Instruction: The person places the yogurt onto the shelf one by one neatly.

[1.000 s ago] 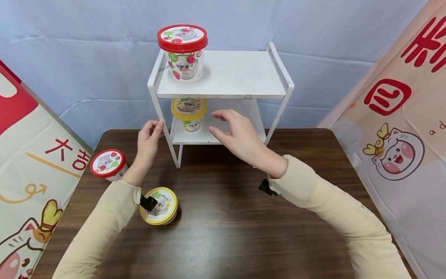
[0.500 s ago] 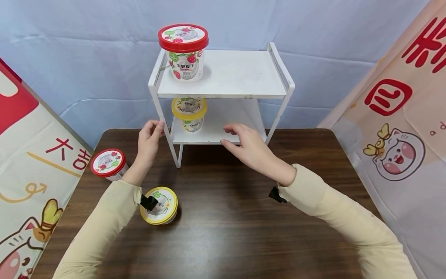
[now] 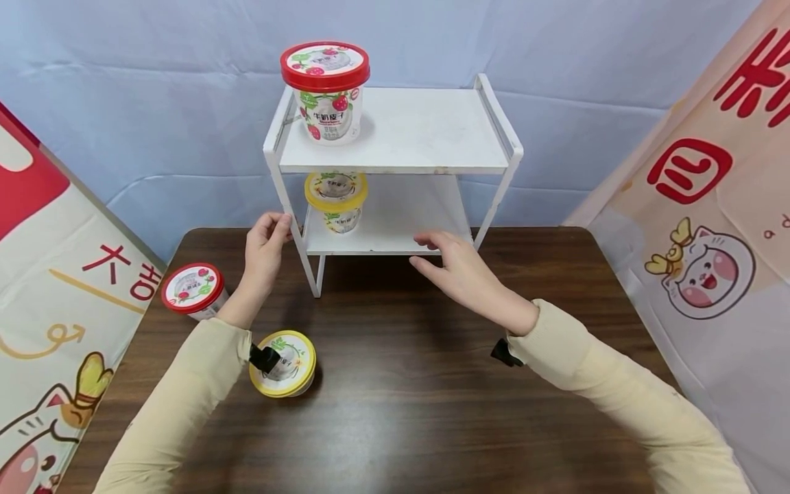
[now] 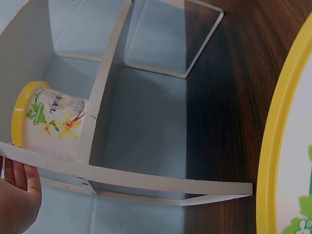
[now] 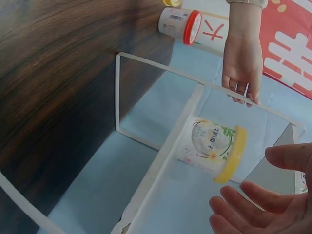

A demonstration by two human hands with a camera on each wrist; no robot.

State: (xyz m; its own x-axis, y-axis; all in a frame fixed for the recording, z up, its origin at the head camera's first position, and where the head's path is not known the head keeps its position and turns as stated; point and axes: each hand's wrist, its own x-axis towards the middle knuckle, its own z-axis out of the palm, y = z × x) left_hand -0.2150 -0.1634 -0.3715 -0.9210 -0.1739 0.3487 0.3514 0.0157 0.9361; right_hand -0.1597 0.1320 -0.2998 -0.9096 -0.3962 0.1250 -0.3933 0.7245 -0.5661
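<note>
My left hand [image 3: 264, 250] grips the left front post of a white two-tier shelf [image 3: 426, 137]; its fingers lie against that post in the left wrist view. My right hand [image 3: 459, 274] hovers in front of the lower tier's right part, thumb and fingers apart, holding nothing. On the left of the lower tier stands a yellow-lidded tub [image 3: 336, 199] printed with flowers, upright and beyond the right hand's fingers [image 5: 234, 204] in the right wrist view. A larger red-lidded strawberry tub [image 3: 327, 103] stands on the top tier's left side.
Beside my left forearm, another red-lidded tub [image 3: 196, 291] stands on the dark wooden table [image 3: 395, 398]. Another yellow-lidded tub [image 3: 286, 367] is nearer, partly covered by the black wrist strap. A pale blue cloth [image 3: 185, 103] hangs behind, with printed banners [image 3: 685, 226] at both sides.
My right hand has drawn back from the yellow-lidded tub on the lower tier, moving right and toward me. The left hand stays at the shelf post, and the tubs have not moved.
</note>
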